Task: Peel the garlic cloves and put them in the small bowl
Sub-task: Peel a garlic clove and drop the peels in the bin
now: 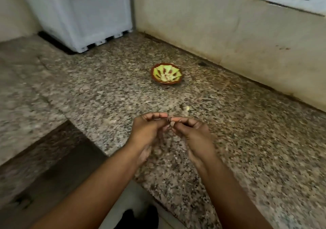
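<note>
While pale peeled pieces are already seen in the small bowl [166, 73] further back on the bench [247, 140], a garlic clove [169, 121] is pinched between the fingers of the left hand [150, 128] and right hand [192, 131], its peeling judged unfinished, and one pale bit [188, 108] is left lying nearby

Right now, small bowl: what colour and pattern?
Small bowl: brown rim, light green inside with brown patches radiating from the centre. Head view.

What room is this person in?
Probably a home kitchen. There is a speckled stone counter, a small bowl with pale peeled pieces in it, and both hands, left hand and right hand, pinching a small piece, likely garlic.
</note>
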